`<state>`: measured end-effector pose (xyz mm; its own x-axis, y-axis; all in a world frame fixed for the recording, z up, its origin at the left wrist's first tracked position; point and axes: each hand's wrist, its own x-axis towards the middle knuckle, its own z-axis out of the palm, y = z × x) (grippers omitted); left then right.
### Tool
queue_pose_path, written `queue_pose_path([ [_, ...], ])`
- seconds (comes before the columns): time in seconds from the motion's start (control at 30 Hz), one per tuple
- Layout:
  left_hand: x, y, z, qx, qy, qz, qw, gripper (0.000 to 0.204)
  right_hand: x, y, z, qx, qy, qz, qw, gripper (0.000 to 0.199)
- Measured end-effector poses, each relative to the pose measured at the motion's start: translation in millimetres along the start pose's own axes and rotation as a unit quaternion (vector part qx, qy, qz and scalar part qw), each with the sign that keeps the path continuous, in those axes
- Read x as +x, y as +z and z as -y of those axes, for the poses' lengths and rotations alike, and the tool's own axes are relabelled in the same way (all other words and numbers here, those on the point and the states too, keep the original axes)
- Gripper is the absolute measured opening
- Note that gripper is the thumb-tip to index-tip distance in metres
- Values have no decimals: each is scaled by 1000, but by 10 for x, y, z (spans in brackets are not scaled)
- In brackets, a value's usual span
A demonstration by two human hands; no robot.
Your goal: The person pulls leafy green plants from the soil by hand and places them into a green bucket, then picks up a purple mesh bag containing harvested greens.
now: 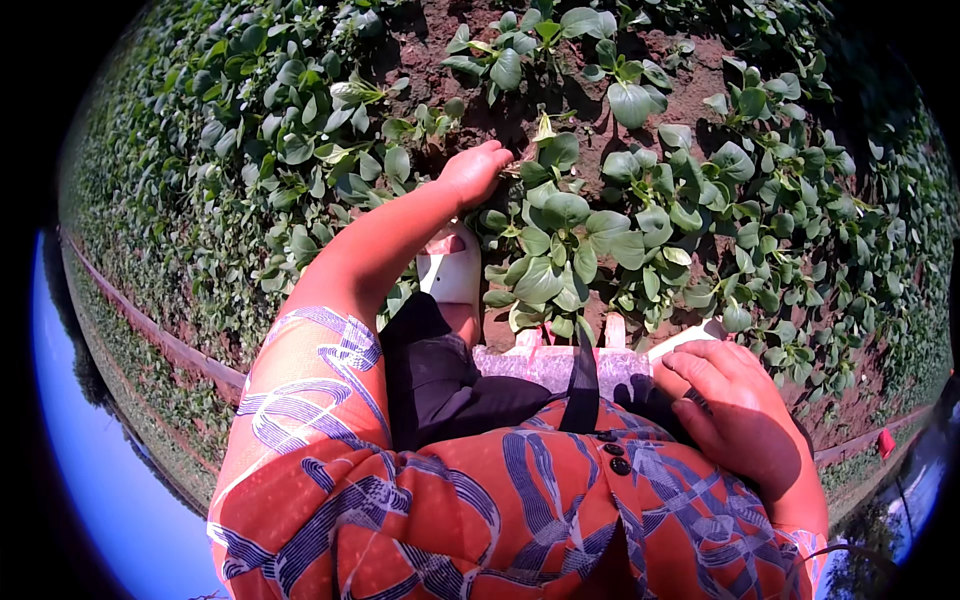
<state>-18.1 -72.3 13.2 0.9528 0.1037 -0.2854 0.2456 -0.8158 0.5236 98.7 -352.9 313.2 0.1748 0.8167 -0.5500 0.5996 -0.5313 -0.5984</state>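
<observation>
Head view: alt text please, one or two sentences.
A person's left hand reaches down into low green leafy plants growing in reddish-brown soil, while the right hand rests against a pale basket at the waist. An orange patterned shirt fills the foreground.

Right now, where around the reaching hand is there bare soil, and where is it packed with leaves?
Bare soil shows just above the left hand, between the leafy plants and the denser growth on the left. More open soil lies along the top. Right of the hand, leaves overlap tightly. The right hand rests near the pale container.
</observation>
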Motion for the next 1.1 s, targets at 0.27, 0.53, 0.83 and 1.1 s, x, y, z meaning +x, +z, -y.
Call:
queue_pose_path([
  [0.27,138,24,-197,238,96,77,963,12,-58,-12,-45,-11,-9,9,1000,32],
  [0.53,102,-29,177,-12,-30,82,996,27,51,66,83,4,-27,-12,1000,34],
  [0.83,-104,-39,-270,167,172,93,966,14,-92,-38,-220,22,-48,10,999,28],
  [1.1,-142,443,-167,266,186,119,938,10,-212,154,-301,-19,-48,-39,998,22],
])
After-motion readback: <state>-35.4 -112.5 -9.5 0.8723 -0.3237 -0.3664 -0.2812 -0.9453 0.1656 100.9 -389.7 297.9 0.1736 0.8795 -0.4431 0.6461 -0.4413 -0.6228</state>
